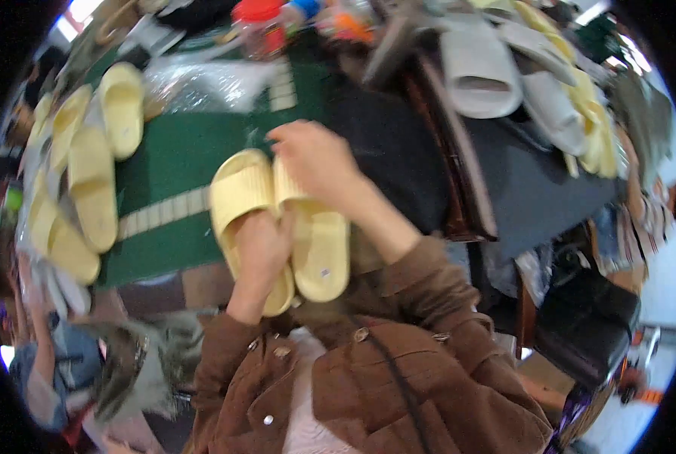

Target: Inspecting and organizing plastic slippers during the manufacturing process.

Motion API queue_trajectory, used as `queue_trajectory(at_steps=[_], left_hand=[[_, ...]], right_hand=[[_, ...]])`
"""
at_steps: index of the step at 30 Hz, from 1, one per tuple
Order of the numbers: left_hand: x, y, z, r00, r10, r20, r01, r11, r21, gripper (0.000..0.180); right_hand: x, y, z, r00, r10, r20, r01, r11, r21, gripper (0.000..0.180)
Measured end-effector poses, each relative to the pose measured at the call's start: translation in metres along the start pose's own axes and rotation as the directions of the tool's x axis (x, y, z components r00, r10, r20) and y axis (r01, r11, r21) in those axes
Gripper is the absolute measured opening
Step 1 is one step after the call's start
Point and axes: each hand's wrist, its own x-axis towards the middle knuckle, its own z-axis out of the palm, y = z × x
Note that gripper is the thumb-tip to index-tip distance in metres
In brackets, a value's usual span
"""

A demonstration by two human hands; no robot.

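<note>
Left hand (262, 240) sat inside pale-yellow, ribbed plastic slipper (241, 191), right hand (314, 157) over matching slipper (323, 253); closure unclear. Seemingly pair-handling step; next move needed steadiness.

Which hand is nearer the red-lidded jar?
Right. The right hand is over the right slipper, closer to the jar; the left hand reaches into the left slipper, farther away.

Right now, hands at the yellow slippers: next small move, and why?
I'd probably ease the right hand aside: it hides much of the toe end of the right slipper. The left hand is at the strap opening of the left slipper, so it could likely steady that one.
</note>
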Motion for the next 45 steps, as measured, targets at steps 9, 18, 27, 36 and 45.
queue_trajectory(at_steps=[9, 18, 27, 36, 45], left_hand=[[-0.006, -0.014, 0.002, 0.988, 0.087, -0.131, -0.080, 0.995, 0.053, 0.040], [-0.001, -0.015, 0.008, 0.970, 0.187, -0.156, -0.180, 0.982, 0.056, 0.043], [-0.002, -0.010, 0.003, 0.989, 0.114, -0.092, -0.114, 0.993, 0.002, 0.042], [0.000, -0.010, 0.003, 0.988, 0.116, -0.102, -0.115, 0.993, 0.016, 0.041], [-0.004, 0.002, -0.009, 0.999, 0.018, 0.028, -0.018, 1.000, 0.006, 0.039]], right_hand=[[0.029, 0.001, 0.054, 0.996, 0.006, -0.094, 0.008, 0.990, 0.141, 0.014], [0.023, 0.000, 0.042, 0.990, 0.101, -0.096, -0.072, 0.961, 0.266, 0.014], [0.026, 0.004, 0.042, 0.992, 0.125, 0.022, -0.126, 0.942, 0.311, 0.019], [0.035, 0.010, 0.055, 0.984, 0.052, -0.171, 0.053, 0.826, 0.561, 0.020], [0.041, 0.013, 0.050, 0.990, 0.093, 0.105, -0.138, 0.500, 0.855, 0.023]])
